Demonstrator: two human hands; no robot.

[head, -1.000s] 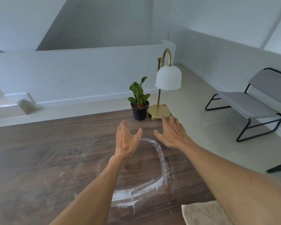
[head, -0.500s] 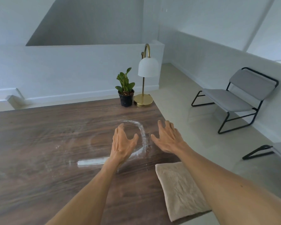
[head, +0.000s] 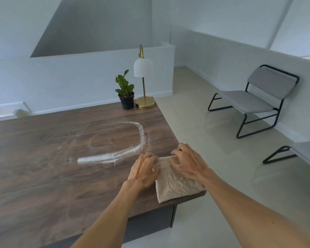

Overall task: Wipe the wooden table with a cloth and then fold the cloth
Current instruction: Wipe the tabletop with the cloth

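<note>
A folded beige cloth [head: 175,185] lies at the near right corner of the dark wooden table [head: 43,167]. My left hand [head: 144,170] has its fingers curled on the cloth's far left corner. On the cloth's far edge, my right hand [head: 188,161] presses down with bent fingers. A curved white streak of powder [head: 115,154] marks the table just left of and beyond both hands.
A small potted plant [head: 126,97] and a brass lamp [head: 143,86] with a white shade stand at the table's far right corner. A grey chair [head: 254,101] with a black frame stands on the pale floor to the right. Another seat [head: 302,153] is nearer.
Both hands came down from above the white streak and moved right onto the cloth's far edge. The view shifted, so the cloth now shows in full.
</note>
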